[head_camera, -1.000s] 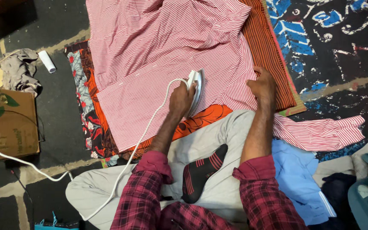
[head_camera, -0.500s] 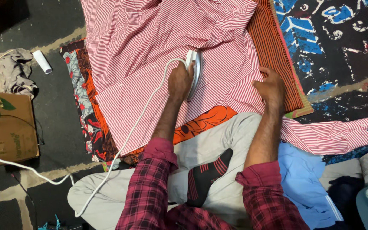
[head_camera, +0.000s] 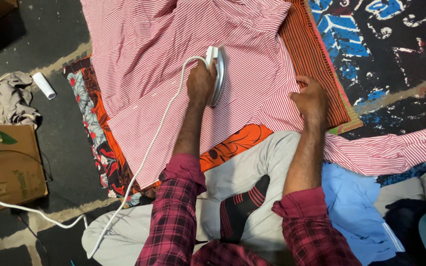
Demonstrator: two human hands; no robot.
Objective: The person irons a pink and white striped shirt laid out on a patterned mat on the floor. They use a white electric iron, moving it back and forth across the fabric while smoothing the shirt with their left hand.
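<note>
Looking down from the head camera, the left hand (head_camera: 200, 84) is wrapped tight around the handle of a white iron (head_camera: 217, 74), fingers fully curled, pressing it onto the red-and-white striped shirt (head_camera: 173, 64). The shirt lies spread over an orange patterned cloth (head_camera: 232, 143) on the floor, filling the far middle of the scene, with one sleeve trailing off to the right past the person's knee. The right hand (head_camera: 310, 101) lies flat on the shirt's right edge, fingers spread and loosely bent, pinning the fabric rather than gripping anything. The iron's white cord (head_camera: 144, 157) runs from its near end down across the shirt, along the left forearm and off to the near left.

At far left sit a cardboard box (head_camera: 6, 162), a crumpled grey rag (head_camera: 13, 98) and a small white roll (head_camera: 44, 85). A light blue garment (head_camera: 351, 202) lies at near right beside the grey trousers (head_camera: 252, 162).

As a judgement, the main risks are scorching if the iron rests in one spot, pressing in a crease where the shirt bunches just beyond the iron, and the cord dragging over the fabric or snagging on the sleeve. The right hand sits near the iron's path and could be burnt if the iron swings right.
</note>
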